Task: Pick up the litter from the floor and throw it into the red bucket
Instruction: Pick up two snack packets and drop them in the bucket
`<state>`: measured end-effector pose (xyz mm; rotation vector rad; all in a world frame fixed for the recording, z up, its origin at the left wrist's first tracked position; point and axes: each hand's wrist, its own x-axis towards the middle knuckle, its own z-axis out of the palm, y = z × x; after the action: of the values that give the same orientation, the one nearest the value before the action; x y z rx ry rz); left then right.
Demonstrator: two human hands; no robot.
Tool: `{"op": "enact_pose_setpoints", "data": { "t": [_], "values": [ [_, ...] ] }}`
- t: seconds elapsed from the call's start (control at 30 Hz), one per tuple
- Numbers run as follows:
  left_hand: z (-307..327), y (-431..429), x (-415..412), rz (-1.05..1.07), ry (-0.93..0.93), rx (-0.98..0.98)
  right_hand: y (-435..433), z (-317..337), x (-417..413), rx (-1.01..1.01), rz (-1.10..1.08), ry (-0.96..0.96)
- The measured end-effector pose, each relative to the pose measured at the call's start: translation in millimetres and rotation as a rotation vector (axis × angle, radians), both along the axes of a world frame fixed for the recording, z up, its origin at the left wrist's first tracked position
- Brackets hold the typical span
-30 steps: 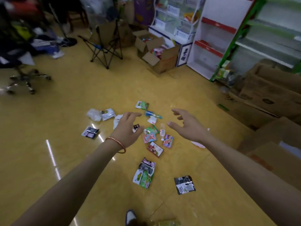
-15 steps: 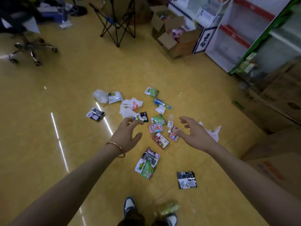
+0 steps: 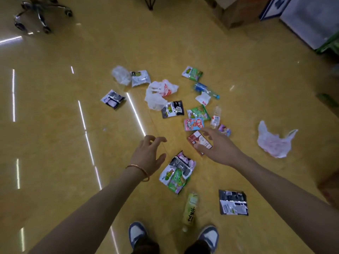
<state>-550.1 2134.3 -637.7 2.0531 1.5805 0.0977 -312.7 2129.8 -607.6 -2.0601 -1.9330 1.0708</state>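
Litter [image 3: 183, 114] strewn on floor [image 3: 73, 143]; both hands' fingers [image 3: 159, 139] spread, empty.

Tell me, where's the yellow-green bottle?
The yellow-green bottle lies on the floor at the bottom of the head view, just ahead of the shoes, left of the black wrapper.

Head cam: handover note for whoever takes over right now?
Left hand: open, empty, above the floor.
Right hand: open, empty, reaching over the red-and-white packet.
Litter: wrappers, bags and bottles scattered ahead; yellow bottle between the shoes; black packet to its right.
Red bucket: not in view.
Done: nothing picked up.
Left: everything.
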Motion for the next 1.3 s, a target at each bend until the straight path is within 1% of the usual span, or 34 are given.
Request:
{"op": "enact_pose_setpoints", "data": {
  "t": [0.2,0.3,0.4,0.53,0.63,0.73,0.87,1.0,1.2,1.3],
  "values": [
    [-170.4,3.3,11.1,-0.056,0.054,0.009,8.1,-177.9,2.2,-0.002,0.032,-0.008],
    [-240.6,17.3,9.0,-0.197,0.12,0.067,18.7,-251.3,4.6,0.019,0.051,-0.032],
    [-295.2,34.1,10.1,-0.392,0.212,0.139,33.7,-315.1,8.2,0.02,0.082,-0.055],
    [-351.1,45.6,20.8,-0.504,0.227,0.172,47.8,-375.2,9.8,0.041,0.122,-0.073],
    [-385.9,46.6,27.1,-0.532,0.21,0.197,52.4,-407.2,8.4,0.027,0.147,-0.077],
    [-412.3,38.9,32.7,-0.593,0.238,0.198,52.2,-433.0,7.0,-0.019,0.149,-0.107],
    [-440.9,22.0,40.7,-0.732,0.316,0.076,44.2,-461.4,4.9,-0.149,0.221,-0.184],
    [-460.5,18.2,45.8,-0.796,0.339,-0.019,42.5,-474.8,4.0,-0.198,0.235,-0.238],
    [-482.1,17.9,49.7,-0.965,0.431,-0.018,33.4,-493.6,5.0,-0.282,0.313,-0.332],
    [-489.8,15.0,47.6,-1.064,0.531,0.008,30.7,-501.5,8.1,-0.33,0.35,-0.401]
  ]
}}
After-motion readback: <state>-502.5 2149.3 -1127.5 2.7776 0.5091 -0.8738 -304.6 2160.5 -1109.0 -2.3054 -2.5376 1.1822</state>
